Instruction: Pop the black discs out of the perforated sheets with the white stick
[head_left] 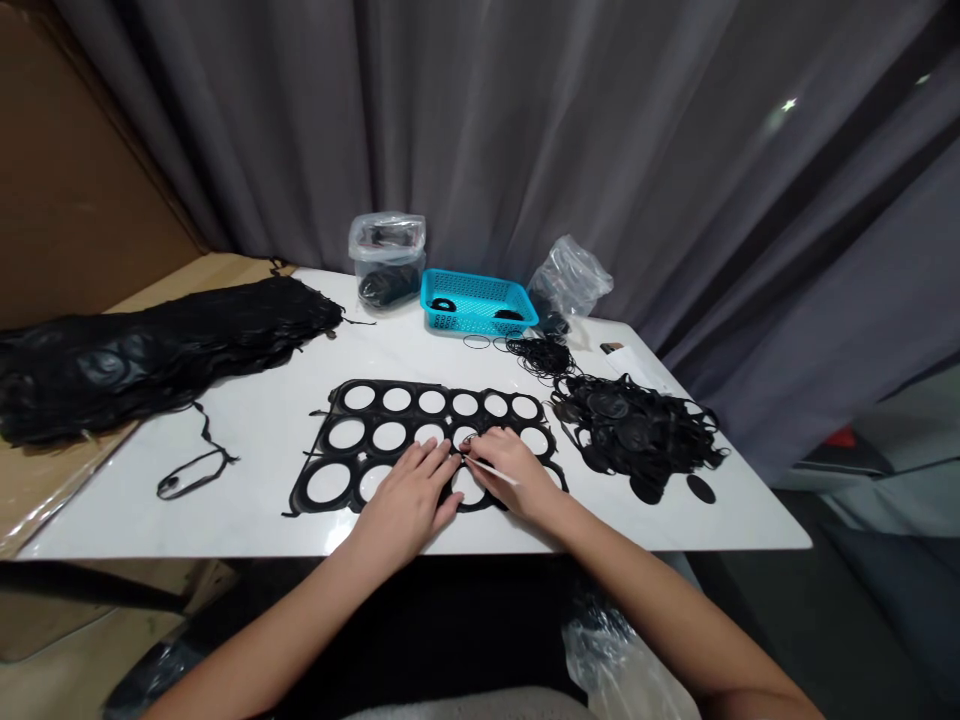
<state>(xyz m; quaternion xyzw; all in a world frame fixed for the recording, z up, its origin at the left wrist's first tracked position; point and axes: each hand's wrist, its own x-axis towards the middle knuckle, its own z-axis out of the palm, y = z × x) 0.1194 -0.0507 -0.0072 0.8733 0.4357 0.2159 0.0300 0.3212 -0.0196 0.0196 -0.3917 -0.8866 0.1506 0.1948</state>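
While the left hand (412, 500), fingers extended and released, lies flat on the perforated black sheet (412, 419) near the middle of the tabletop (247, 520), the right hand's (521, 478) fingers grasp a slim white tool (491, 470) over it.

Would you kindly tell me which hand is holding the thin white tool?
The right hand: the thin white tool is in its grip, whereas the left hand rests on the black perforated sheet.

Likely a workshop, given the punched sheet (410, 434) and black stack (157, 350).
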